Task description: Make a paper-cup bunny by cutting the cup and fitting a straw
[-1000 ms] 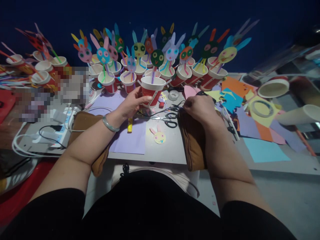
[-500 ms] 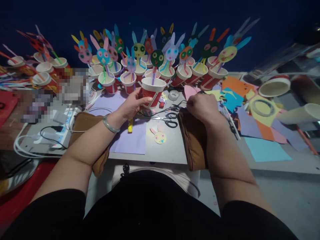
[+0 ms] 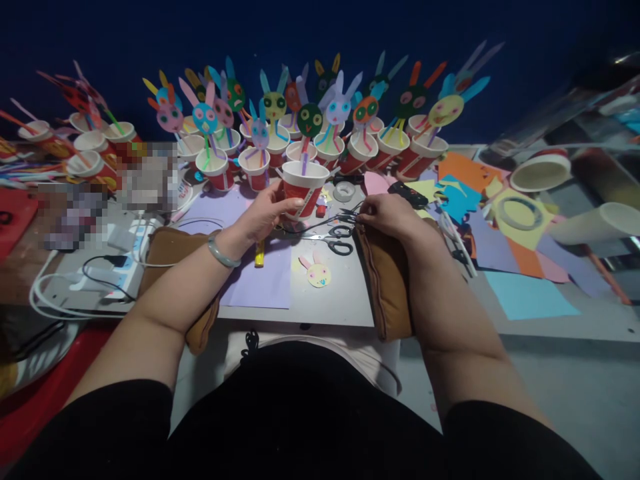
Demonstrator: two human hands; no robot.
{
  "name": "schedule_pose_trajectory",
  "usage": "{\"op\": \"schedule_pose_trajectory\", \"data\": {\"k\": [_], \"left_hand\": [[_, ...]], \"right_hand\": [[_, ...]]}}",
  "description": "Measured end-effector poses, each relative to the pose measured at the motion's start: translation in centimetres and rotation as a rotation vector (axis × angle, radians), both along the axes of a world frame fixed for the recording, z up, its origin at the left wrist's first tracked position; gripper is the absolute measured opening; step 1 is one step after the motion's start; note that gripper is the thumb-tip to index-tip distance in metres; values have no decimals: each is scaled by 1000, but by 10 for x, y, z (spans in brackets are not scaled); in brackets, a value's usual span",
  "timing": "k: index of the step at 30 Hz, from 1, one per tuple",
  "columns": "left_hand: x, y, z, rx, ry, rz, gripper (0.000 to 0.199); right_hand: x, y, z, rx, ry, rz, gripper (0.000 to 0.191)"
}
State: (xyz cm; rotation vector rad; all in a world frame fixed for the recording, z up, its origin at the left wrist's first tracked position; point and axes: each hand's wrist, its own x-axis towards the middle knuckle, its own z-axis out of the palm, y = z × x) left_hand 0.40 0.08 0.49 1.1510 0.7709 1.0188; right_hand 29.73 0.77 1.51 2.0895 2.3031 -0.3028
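My left hand [image 3: 267,212] is wrapped round a red-and-white paper cup [image 3: 304,193], held upright above the table. My right hand [image 3: 389,215] is closed in a pinch beside a thin dark cable and some dark, scissor-like metal parts [image 3: 349,215]; whatever its fingertips hold is hidden. Between and below the hands lie black-handled scissors [image 3: 336,240]. Nearer to me rests a yellow paper rabbit face [image 3: 318,274] with pink ears. A small red piece [image 3: 321,211] and a roll of clear tape [image 3: 343,191] are just behind the held cup.
Several red cups with paper rabbits on straws [image 3: 213,167] line the back. Coloured paper scraps [image 3: 457,200] and a tape ring [image 3: 523,213] lie right, near a black object [image 3: 411,193]. A power strip [image 3: 131,257] with cables stands left. Brown cushions [image 3: 387,293] lie under both forearms.
My right hand has moved left and down toward the scissors, uncovering the black object behind it. My left hand still holds the cup, now slightly lower.
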Motion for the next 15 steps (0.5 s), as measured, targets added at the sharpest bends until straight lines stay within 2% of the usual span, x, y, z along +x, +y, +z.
{"op": "schedule_pose_trajectory", "data": {"k": [9,15], "left_hand": [[0,-1,0,1,-7,0,66],[1,-2,2,-27,-31,-9,66]], "right_hand": [[1,2,-1,-37,80,12,19],[8,8,-9,3,107,47,16]]}}
